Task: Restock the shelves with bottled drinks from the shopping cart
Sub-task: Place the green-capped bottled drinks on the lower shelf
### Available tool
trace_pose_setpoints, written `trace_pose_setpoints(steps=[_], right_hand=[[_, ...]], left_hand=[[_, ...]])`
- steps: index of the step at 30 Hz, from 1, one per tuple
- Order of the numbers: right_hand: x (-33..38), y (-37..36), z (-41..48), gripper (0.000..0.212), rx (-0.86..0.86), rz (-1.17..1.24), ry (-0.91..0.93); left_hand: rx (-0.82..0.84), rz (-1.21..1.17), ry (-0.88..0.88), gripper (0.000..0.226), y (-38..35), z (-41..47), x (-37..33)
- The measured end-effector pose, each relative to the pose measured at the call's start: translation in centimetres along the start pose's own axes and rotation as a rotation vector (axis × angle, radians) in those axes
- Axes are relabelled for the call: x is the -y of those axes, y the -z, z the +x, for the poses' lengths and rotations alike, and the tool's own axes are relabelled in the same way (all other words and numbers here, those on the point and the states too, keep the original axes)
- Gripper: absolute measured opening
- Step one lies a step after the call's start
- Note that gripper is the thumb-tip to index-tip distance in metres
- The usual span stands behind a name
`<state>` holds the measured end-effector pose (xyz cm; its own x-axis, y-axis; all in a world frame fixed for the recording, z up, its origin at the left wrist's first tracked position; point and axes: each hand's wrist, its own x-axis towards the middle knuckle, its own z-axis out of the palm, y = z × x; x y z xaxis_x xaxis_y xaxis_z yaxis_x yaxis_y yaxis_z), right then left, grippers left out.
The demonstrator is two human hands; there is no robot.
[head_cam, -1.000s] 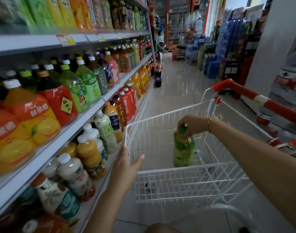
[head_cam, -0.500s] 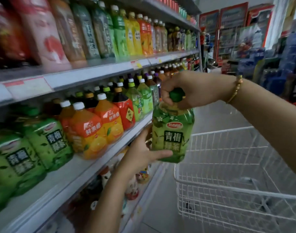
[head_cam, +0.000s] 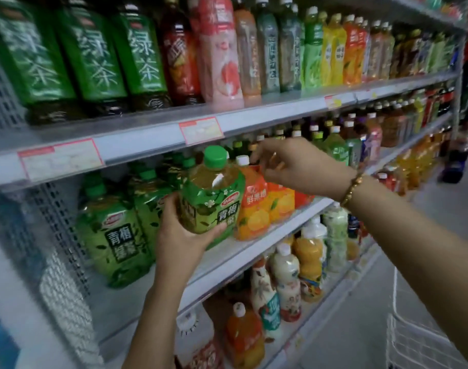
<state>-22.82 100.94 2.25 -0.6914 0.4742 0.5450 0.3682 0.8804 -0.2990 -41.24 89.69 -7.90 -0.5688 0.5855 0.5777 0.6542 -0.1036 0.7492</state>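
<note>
My left hand grips a green plum-tea bottle with a green cap from below, holding it tilted at the front edge of the middle shelf. Matching green bottles stand on that shelf just to its left. Orange juice bottles stand right beside it. My right hand, with a bead bracelet on the wrist, hovers with fingers apart over the caps of the orange bottles and holds nothing. A corner of the white wire shopping cart shows at the lower right.
The upper shelf carries tall green tea, red and yellow drink bottles with price tags on its rail. The lower shelf holds milky and orange bottles. The tiled aisle floor runs to the right.
The view swung left from the cart to the shelf. The green bottle passed from my right hand's hold on its cap to my left hand and reached the middle shelf.
</note>
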Motion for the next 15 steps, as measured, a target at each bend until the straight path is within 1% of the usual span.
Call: trace_pose_setpoints(steps=[1, 3, 5, 7, 10, 12, 13, 15], right_hand=[[-1.1, -2.0, -0.1, 0.028, 0.065, -0.052, -0.096], [-3.3, -6.1, -0.5, 0.031, 0.176, -0.074, -0.284], [-5.0, -9.6, -0.8, 0.032, 0.244, -0.026, -0.466], [-6.6, -13.1, -1.0, 0.034, 0.275, 0.060, -0.588], [-7.9, -16.8, -1.5, 0.048, 0.177, 0.242, -0.694], [-8.3, -17.6, -2.0, 0.064, 0.118, 0.261, -0.713], [-8.4, -17.8, -2.2, 0.067, 0.102, 0.262, -0.712], [-8.5, -18.0, -2.4, 0.067, 0.069, 0.287, -0.714]], left_hand=[[-0.025, 0.011, 0.022, 0.085, 0.1, 0.6, 1.0], [-0.047, 0.016, 0.065, 0.088, -0.2, 1.6, 2.9], [-0.041, 0.000, 0.106, 0.090, -1.0, 2.0, 4.2], [-0.024, -0.026, 0.153, 0.091, -2.2, 1.9, 5.1], [0.005, -0.043, 0.200, 0.088, -3.9, 1.9, 5.9], [0.000, -0.036, 0.221, 0.093, -4.7, 2.0, 6.3], [-0.007, -0.014, 0.223, 0.093, -4.9, 2.0, 6.4], [-0.023, 0.054, 0.228, 0.091, -5.1, 2.2, 6.4]])
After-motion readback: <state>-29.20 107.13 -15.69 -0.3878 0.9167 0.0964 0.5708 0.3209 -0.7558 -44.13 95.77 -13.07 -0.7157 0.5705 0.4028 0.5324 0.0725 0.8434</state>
